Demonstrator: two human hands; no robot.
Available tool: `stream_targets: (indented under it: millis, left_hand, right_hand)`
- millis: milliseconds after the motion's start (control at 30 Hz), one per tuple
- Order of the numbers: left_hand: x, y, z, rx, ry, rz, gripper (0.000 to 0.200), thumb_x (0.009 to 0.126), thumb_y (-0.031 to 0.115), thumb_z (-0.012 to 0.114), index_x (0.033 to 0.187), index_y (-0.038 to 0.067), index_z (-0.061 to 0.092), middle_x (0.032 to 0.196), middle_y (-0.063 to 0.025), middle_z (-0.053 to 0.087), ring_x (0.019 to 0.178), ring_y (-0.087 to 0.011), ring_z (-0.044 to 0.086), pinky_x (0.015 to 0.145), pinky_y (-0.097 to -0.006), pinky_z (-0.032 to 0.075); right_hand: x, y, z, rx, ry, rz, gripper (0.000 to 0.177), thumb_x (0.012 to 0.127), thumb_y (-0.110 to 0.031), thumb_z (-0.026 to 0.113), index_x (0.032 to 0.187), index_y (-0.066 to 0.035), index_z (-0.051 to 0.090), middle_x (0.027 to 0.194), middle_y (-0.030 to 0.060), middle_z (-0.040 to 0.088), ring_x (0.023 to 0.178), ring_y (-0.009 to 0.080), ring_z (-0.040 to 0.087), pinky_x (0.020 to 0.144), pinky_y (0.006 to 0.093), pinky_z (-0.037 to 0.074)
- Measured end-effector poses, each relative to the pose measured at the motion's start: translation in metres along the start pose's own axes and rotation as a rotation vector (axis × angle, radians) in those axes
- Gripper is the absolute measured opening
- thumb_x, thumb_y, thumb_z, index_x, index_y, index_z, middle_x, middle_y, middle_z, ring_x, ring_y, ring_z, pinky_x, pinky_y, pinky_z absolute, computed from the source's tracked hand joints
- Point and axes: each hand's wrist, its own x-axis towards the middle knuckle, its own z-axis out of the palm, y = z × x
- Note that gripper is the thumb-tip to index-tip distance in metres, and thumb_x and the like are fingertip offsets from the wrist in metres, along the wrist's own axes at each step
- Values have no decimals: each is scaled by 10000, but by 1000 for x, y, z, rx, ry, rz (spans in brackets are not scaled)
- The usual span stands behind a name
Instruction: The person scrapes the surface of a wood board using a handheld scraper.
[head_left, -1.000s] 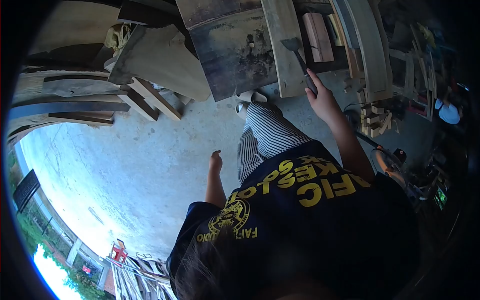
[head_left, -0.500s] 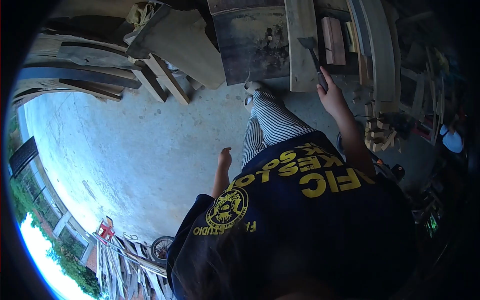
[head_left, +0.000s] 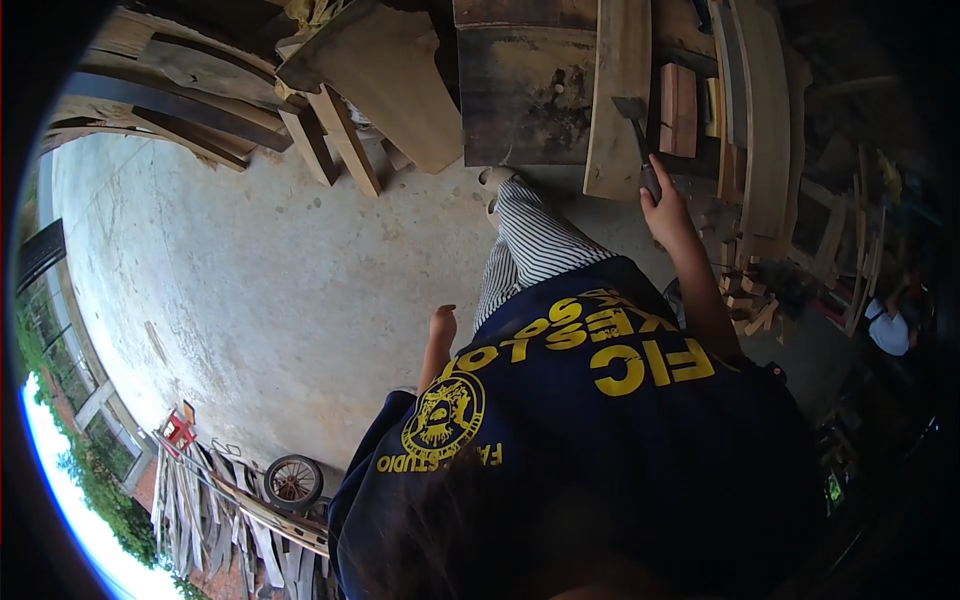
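Observation:
My right hand [head_left: 669, 210] is wrapped round the dark handle of a scraper [head_left: 639, 135], its index finger stretched along the handle. The scraper's flat, wide blade points away from me and overlaps a long pale board [head_left: 615, 60] in this view. My left hand [head_left: 442, 326] hangs low at my side over the concrete floor, holding nothing, with its fingers loosely extended. Left of the pale board lies a dark, stained panel [head_left: 520, 110]. Just right of the scraper is a reddish wood block [head_left: 678, 110].
Leaning boards [head_left: 375, 90] stand ahead on the left. Long planks [head_left: 765, 110] and small wood offcuts [head_left: 748, 295] lie to the right. A spoked wheel [head_left: 293, 482] and a heap of wood strips [head_left: 205, 520] are behind left. Another person [head_left: 888, 328] is at the far right.
The view has shifted slightly, so the boards and panel sit further right in the picture. My right hand still grips the scraper, which appears a little lower; my left hand stays hanging.

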Motion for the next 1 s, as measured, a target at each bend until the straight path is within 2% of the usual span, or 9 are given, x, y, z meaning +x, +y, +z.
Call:
stream_targets:
  millis: [167,300,367,433,500,567,633,767,1000]
  left_hand:
    - [-6,-1,-7,-27,-30,-129,312,877,151,477,1129,81,647,941,-166,681,819,-265,642,737,-355,490]
    - [2,15,-26,-78,-4,-121,323,866,178,443,1090,85,656,1037,-194,661,995,-351,620,864,-396,480]
    - [19,14,-34,52,38,84,317,874,187,439,1089,76,644,1045,-188,660,986,-363,616,861,-405,482]
    - [38,15,-43,41,26,26,309,886,216,447,1077,63,636,1059,-192,649,1001,-370,604,863,-415,481]
    - [65,12,-52,374,57,356,307,901,219,437,1077,64,634,1092,-198,629,1018,-364,597,863,-422,481]
    - [60,62,-76,517,27,419,283,904,185,447,1090,70,627,1107,-199,619,1017,-362,597,851,-428,483]
    - [42,139,-94,129,170,202,256,903,136,479,1109,72,618,1149,-191,601,1076,-365,556,921,-421,443]
    - [40,263,-88,88,602,801,257,837,80,553,1093,62,571,1205,-148,540,1125,-347,496,955,-440,400]
    - [71,446,-24,275,378,1168,524,878,206,524,1352,37,377,1412,-144,396,1322,-330,346,1080,-460,270]
  right_hand:
    - [-2,0,0,15,-3,-13,620,903,-177,538,1454,-272,270,1201,245,577,1086,400,568,881,451,479]
    - [-4,-6,-1,35,-51,40,625,910,-182,528,1460,-285,250,1216,226,577,1093,393,568,885,451,481]
    - [-3,-3,1,38,-32,45,628,910,-181,524,1462,-285,244,1222,214,578,1086,392,573,878,449,485]
    - [-2,3,5,57,-13,10,628,908,-179,525,1461,-283,245,1218,210,581,1071,395,579,870,449,488]
    - [-3,6,7,76,17,-13,628,907,-177,525,1460,-281,247,1213,207,585,1056,398,586,863,449,491]
    - [-4,4,7,70,7,-2,623,907,-173,523,1459,-277,251,1191,219,593,1028,406,596,848,450,496]
    - [-6,0,9,72,35,21,615,909,-174,520,1458,-262,256,1142,235,609,1001,409,604,828,447,502]
    - [-34,6,21,124,55,14,604,919,-199,521,1460,-245,258,1051,242,634,950,409,624,794,452,509]
    - [-85,20,26,112,-29,155,605,940,-245,501,1475,-228,220,761,195,626,729,360,642,675,448,507]
